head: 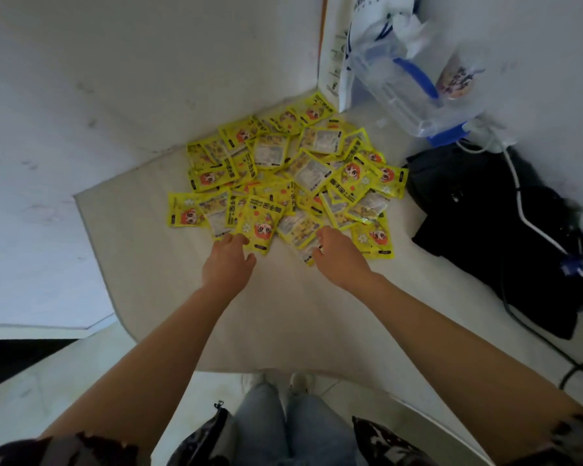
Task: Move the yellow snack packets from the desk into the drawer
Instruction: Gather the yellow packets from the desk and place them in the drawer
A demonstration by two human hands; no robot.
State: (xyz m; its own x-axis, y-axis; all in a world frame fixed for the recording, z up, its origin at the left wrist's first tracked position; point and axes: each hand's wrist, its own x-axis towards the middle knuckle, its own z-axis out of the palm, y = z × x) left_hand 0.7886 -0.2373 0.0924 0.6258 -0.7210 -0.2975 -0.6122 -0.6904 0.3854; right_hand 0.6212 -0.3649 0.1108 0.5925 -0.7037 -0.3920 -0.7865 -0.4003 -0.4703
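Several yellow snack packets [283,176] with a red-haired cartoon face lie in a loose heap on the pale desk top [142,250], toward its far corner. My left hand [228,260] reaches the near left edge of the heap; its fingers touch the front packet [256,223] and curl at its lower edge. At the near right edge, the fingertips of my right hand [339,255] curl over a packet lying face down [300,230]. Whether either hand has a firm hold is unclear. No drawer is in view.
A clear plastic bag with blue handles [414,82] stands at the desk's back right corner against the wall. Black fabric [498,230] with white and black cables [519,203] covers the right side. My legs and shoes [276,385] show below the desk's near edge.
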